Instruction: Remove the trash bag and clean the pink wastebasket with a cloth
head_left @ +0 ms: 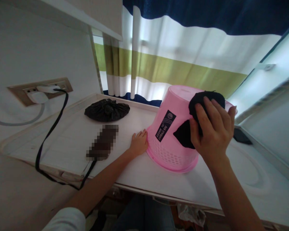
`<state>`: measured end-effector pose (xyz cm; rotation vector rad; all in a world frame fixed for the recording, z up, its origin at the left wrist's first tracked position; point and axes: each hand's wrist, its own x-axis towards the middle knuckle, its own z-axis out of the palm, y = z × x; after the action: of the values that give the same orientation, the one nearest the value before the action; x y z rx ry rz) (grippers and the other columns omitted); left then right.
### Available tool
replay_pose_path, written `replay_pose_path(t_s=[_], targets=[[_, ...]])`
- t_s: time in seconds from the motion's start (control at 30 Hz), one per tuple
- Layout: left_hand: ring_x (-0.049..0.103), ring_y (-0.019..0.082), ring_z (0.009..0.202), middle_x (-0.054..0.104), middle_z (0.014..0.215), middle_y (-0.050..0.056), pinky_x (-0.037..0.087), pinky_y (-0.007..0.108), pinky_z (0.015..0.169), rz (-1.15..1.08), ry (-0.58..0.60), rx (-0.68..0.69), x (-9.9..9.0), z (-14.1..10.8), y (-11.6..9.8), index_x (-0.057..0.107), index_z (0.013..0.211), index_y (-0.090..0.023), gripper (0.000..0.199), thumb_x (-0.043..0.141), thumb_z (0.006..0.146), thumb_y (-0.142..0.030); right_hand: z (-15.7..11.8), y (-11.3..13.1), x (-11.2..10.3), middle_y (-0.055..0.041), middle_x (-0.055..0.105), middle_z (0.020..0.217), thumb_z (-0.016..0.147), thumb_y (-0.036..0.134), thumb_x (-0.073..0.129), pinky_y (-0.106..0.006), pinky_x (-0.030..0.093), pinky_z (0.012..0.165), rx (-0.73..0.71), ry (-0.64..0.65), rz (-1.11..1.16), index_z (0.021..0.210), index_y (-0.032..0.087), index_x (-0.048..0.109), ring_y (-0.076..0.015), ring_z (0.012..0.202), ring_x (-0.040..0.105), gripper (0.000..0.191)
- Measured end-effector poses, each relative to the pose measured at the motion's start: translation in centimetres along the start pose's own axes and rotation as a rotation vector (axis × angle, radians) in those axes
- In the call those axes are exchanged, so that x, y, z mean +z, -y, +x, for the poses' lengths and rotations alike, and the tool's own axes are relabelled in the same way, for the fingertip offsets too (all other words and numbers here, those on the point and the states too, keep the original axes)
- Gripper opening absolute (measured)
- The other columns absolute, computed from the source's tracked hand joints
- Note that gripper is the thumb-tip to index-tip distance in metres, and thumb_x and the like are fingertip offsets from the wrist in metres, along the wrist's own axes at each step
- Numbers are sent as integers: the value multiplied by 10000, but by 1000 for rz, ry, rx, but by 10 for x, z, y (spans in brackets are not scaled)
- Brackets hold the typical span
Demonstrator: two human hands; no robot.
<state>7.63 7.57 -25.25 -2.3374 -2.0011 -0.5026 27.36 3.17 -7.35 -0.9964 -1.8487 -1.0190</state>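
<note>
A pink garbage bin (175, 117) stands upside down on the white tabletop (139, 170), its rim down and its base up, with a dark label on its side. Against the upper right side of the bin, my right hand (213, 125) has its fingers wrapped over a black cloth (184, 133). The palm side of that hand is hidden. Low at the bin's left rim, my left hand (139, 142) rests on the tabletop with its fingers slightly spread, touching the rim and holding nothing.
A knotted black plastic bag (107, 110) lies at the back left. Nearer is a blurred-out device (102, 142) on a black cable running to a wall socket (40, 91). A dark flat object (242, 136) lies at the right. Striped curtains (173, 61) hang behind.
</note>
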Motion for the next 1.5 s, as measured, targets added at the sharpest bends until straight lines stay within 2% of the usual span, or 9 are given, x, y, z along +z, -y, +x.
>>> replay_pose_path(t_s=[0.6, 0.97, 1.17, 1.4, 1.5], targets=[[309, 219, 1190, 275, 1356, 76, 225, 408, 962, -11, 15, 5, -4, -1, 1, 302, 1256, -164, 468, 284, 796, -245, -9, 6, -6, -120, 468, 1210, 793, 223, 362, -466, 274, 936, 7, 13, 14, 1136, 143, 490, -261, 1150, 370, 374], [317, 218, 1183, 298, 1344, 79, 241, 396, 952, -2, 14, 26, -7, -1, 1, 335, 1237, -159, 449, 279, 799, -240, -19, 0, 1, -125, 482, 1194, 791, 218, 342, -452, 312, 920, -79, -42, -1, 1085, 128, 520, -254, 1158, 361, 356], [319, 221, 1183, 298, 1343, 83, 236, 400, 957, -2, 14, 20, -7, -1, 0, 346, 1230, -161, 443, 287, 798, -245, -22, 1, 1, -119, 467, 1210, 792, 207, 349, -456, 319, 919, -71, -20, 22, 1100, 138, 511, -254, 1155, 366, 355], [314, 232, 1185, 283, 1350, 86, 226, 410, 962, 0, 18, 17, -5, -1, 0, 339, 1234, -157, 449, 284, 800, -258, -36, 11, 4, -85, 547, 1119, 785, 219, 404, -404, 347, 904, -196, 41, 52, 1042, 162, 540, -212, 1077, 444, 297], [326, 229, 1179, 298, 1342, 90, 234, 400, 961, -2, 0, 30, -4, -1, 0, 350, 1225, -149, 445, 289, 797, -252, -34, 15, 5, -81, 560, 1087, 782, 289, 444, -419, 338, 903, -194, 7, 46, 1003, 176, 555, -213, 1025, 463, 272]])
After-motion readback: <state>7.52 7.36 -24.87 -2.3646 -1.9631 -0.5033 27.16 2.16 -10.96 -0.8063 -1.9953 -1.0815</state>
